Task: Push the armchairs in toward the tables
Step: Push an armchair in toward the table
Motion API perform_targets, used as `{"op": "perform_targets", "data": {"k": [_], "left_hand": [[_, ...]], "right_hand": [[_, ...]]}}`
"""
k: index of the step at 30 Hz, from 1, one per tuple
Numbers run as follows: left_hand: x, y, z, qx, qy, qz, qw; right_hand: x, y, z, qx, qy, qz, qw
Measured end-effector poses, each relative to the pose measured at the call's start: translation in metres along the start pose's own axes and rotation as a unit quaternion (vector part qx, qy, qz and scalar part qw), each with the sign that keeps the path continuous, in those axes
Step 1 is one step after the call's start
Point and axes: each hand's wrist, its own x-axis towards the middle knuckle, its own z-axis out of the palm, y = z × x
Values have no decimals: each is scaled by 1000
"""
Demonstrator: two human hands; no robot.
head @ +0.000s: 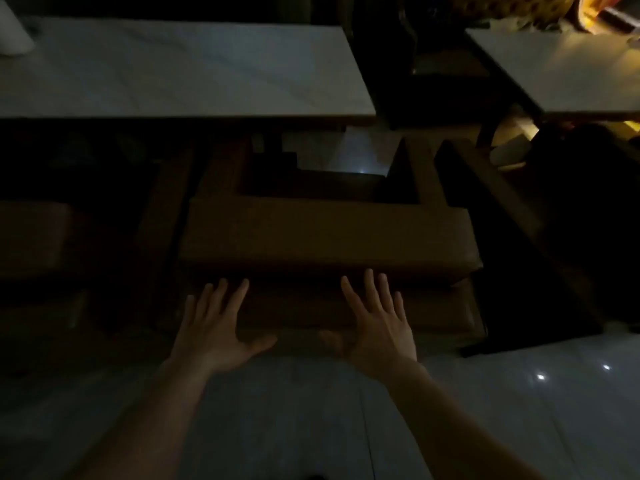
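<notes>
Both hands, left hand [216, 327] and right hand [375, 323], lie spread flat at the armchair [325, 237] back; uneven pressure could slew it against the dark armchair [512, 244] close beside it, short of the table [180, 71]

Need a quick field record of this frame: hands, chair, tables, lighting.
left hand: open, fingers spread, flat against the armchair's back
right hand: open, fingers spread, flat against the same back
armchair: brown, back toward the camera, front facing the table
table: pale top, directly ahead of the armchair; arm fronts reach about to its near edge
second table: pale top, upper right
white object: on the table's far left corner, cropped
floor: glossy tiles
lighting: very dim
</notes>
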Motion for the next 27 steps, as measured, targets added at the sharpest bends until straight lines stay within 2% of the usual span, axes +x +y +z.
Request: {"op": "perform_targets", "data": {"k": [8, 14, 18, 27], "left_hand": [[25, -23, 46, 27, 108, 20, 994], [43, -27, 61, 19, 135, 31, 990], [46, -23, 69, -4, 178, 26, 984], [63, -4, 70, -16, 190, 6, 982]], "right_hand": [[8, 20, 66, -30, -17, 56, 998], [25, 41, 70, -26, -27, 152, 988], [25, 43, 75, -28, -21, 150, 988], [44, 65, 74, -46, -23, 144, 988]]}}
